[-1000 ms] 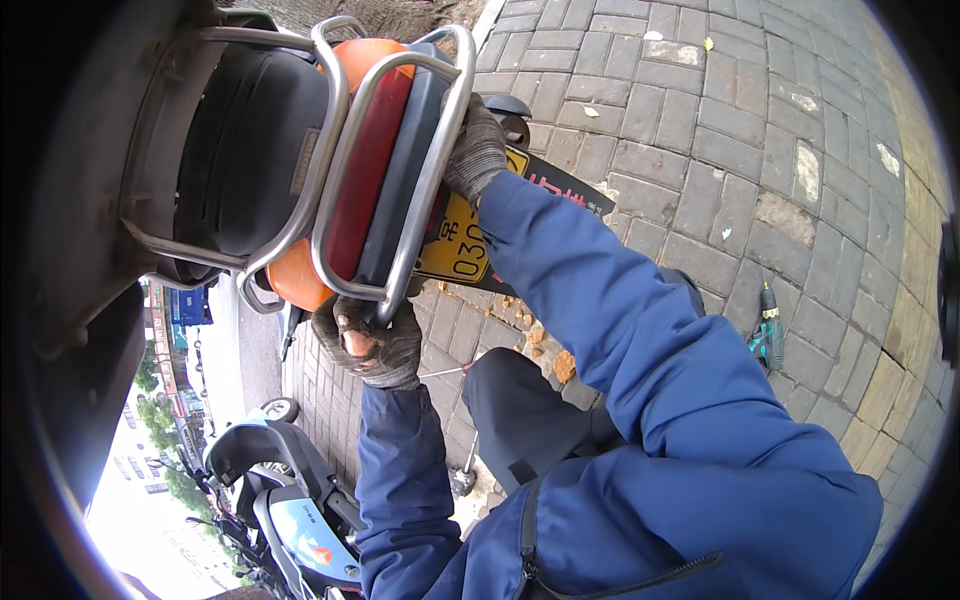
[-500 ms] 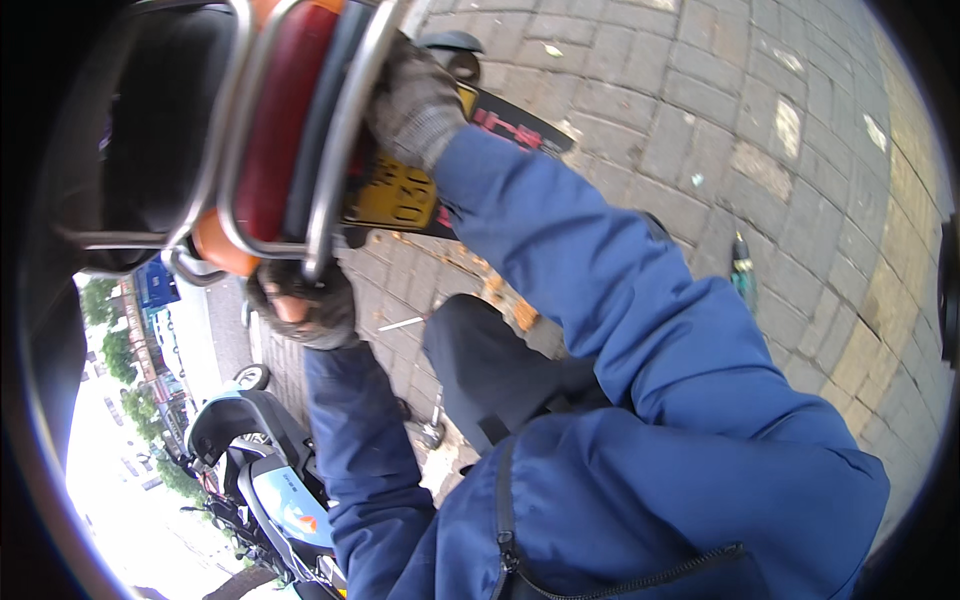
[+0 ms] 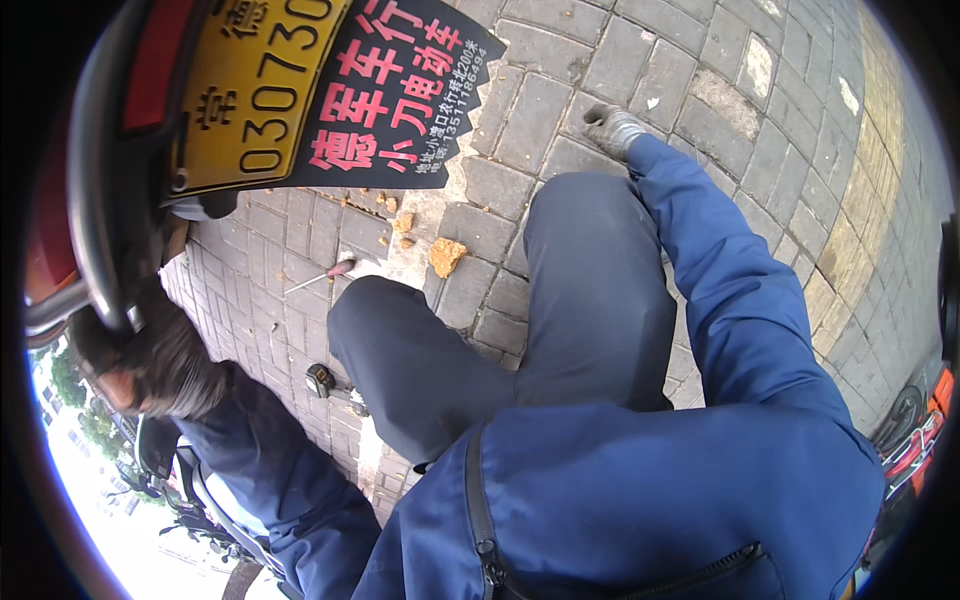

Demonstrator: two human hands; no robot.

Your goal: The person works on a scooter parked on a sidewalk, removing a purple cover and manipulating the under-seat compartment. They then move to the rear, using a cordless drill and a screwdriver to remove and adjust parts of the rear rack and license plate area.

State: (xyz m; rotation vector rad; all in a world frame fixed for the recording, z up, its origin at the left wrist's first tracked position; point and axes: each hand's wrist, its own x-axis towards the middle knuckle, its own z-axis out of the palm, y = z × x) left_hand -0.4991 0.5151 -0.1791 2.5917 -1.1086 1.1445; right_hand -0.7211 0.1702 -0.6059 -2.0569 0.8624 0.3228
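Note:
A gloved fist, my left hand [image 3: 165,365], is closed at the lower end of a scooter's metal rail [image 3: 97,240]; it is partly blurred, and some bare fingertips show. My right arm reaches out to the far right. My gloved right hand [image 3: 615,130] is low over the grey paving with its fingers curled; what they hold, if anything, is hidden. Left of it, at the scooter's rear, hang a yellow number plate [image 3: 250,95] and a black mudguard flap [image 3: 390,100] with pink lettering and a jagged edge.
Between my knees and the scooter lie a screwdriver [image 3: 325,273] and orange-brown crumbly lumps [image 3: 446,258]. A small black-and-yellow tape measure [image 3: 319,380] lies by my left knee. Another parked scooter [image 3: 225,500] stands at lower left; red-orange items [image 3: 925,430] sit at the right edge.
My right hand has left the scooter's rear by the number plate and moved right to the paving. My left hand stays at the rail. The view has shifted, and the green-and-black tool is no longer visible.

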